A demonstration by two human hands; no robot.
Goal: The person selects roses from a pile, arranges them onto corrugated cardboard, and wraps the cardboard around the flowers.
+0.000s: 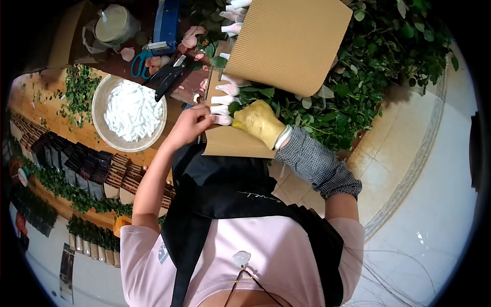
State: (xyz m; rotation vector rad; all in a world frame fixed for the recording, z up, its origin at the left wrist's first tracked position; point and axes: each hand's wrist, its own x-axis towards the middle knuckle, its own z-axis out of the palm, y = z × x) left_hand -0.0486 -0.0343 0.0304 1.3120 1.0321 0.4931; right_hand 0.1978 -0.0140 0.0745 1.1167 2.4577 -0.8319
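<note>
My bare left hand [193, 125] pinches the tip of a rose head in a white net sleeve [222, 120], the nearest in a row. My right hand [260, 123], in a yellow glove, is closed at the other end of this head, where the stem is hidden under the glove. Further netted rose heads [228, 89], white and pinkish, lie side by side beyond it, with leafy stems [317, 110] stretching right. Under them is corrugated cardboard [235, 143], and another corrugated sheet [289, 43] covers part of the bunch.
A round basket [95, 115] of white net sleeves [133, 110] stands left. Beyond it lie a black stapler-like tool [166, 79], teal-handled scissors [139, 64], a blue tool [166, 25] and pink petals [192, 37]. A white bucket [113, 24] stands far left. Wrapped bunches [92, 169] line the left floor.
</note>
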